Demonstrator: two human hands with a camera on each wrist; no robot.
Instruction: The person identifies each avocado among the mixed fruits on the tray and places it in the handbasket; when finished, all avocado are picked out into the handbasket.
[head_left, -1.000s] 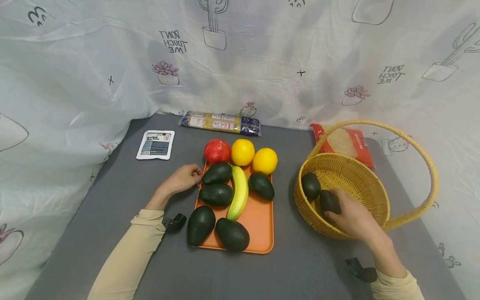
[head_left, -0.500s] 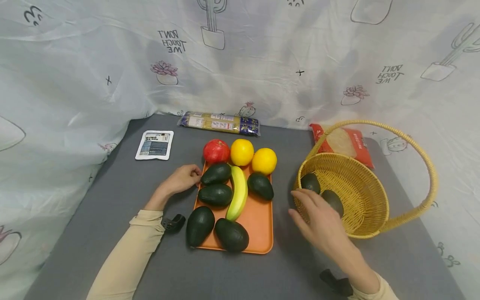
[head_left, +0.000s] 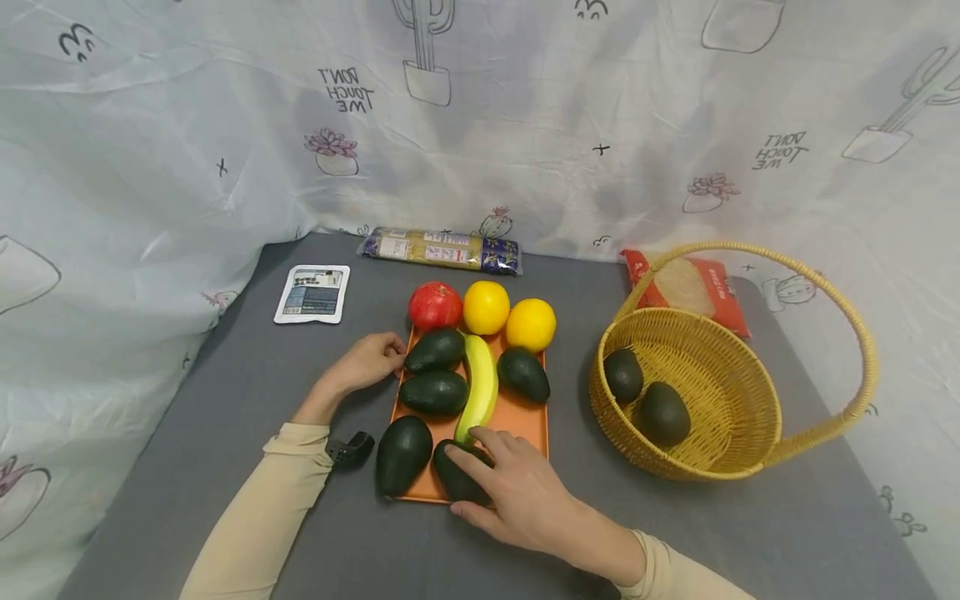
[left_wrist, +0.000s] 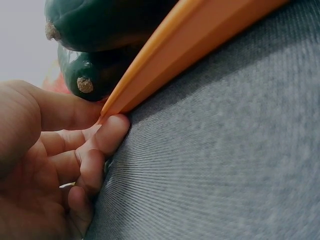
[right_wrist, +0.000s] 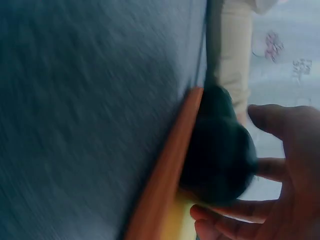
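Left hand: grip pinched on the left rim of an orange, rectangular plastic tray. Right hand: over a dark-green, egg-shaped avocado at the tray's near edge; grip loosely spread, contact unclear from here.

Smooth plastic-looking tray, glossy avocados, woven wicker-like basket, matt ribbed tablecloth.

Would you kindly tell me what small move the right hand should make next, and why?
The right hand should probably curl its fingers around the dark green, oval avocado at the orange rectangular tray's near edge. They are spread over it, not yet gripping; the left hand pinches the tray's rim, and two similar avocados lie in the yellow woven basket.
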